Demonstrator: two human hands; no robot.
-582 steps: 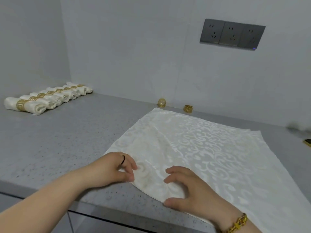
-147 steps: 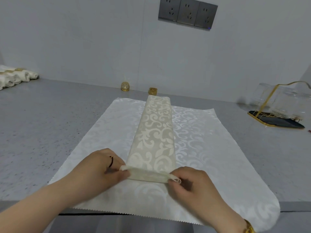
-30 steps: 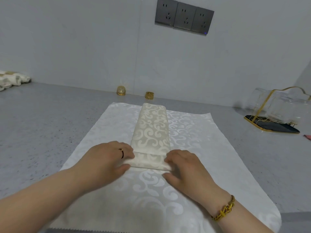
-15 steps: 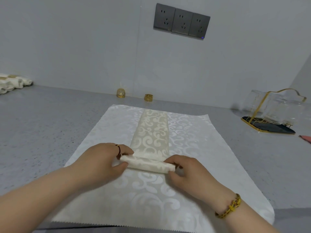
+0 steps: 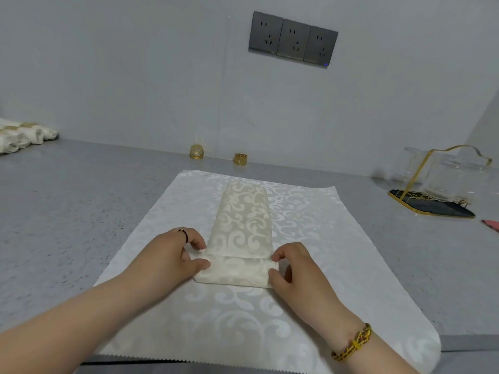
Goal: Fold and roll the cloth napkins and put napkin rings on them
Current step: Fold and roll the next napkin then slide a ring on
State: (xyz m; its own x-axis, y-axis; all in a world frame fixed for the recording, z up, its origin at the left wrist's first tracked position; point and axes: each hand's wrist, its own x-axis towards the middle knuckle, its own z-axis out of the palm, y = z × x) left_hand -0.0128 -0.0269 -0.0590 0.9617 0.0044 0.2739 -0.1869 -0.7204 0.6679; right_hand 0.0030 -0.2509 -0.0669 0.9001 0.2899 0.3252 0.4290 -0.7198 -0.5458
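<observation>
A cream patterned napkin, folded into a long strip (image 5: 244,217), lies lengthwise on a larger flat white patterned cloth (image 5: 337,255). Its near end is turned over into a flat roll (image 5: 235,272). My left hand (image 5: 172,255) pinches the left end of that roll, thumb and fingers curled round it. My right hand (image 5: 294,268) pinches the right end the same way. Two gold napkin rings (image 5: 196,151) (image 5: 240,159) stand by the wall beyond the cloth.
Several rolled napkins with gold rings (image 5: 21,136) lie at the far left of the grey counter (image 5: 67,211). A gold-wire rack with clear glasses (image 5: 437,179) stands at the right, with a pink item (image 5: 491,225) near it. The cloth overhangs the counter's front edge.
The strip's near end has been rolled further away from me, so the flat part is shorter than 4.9 s ago. Both hands have stayed on the roll's ends.
</observation>
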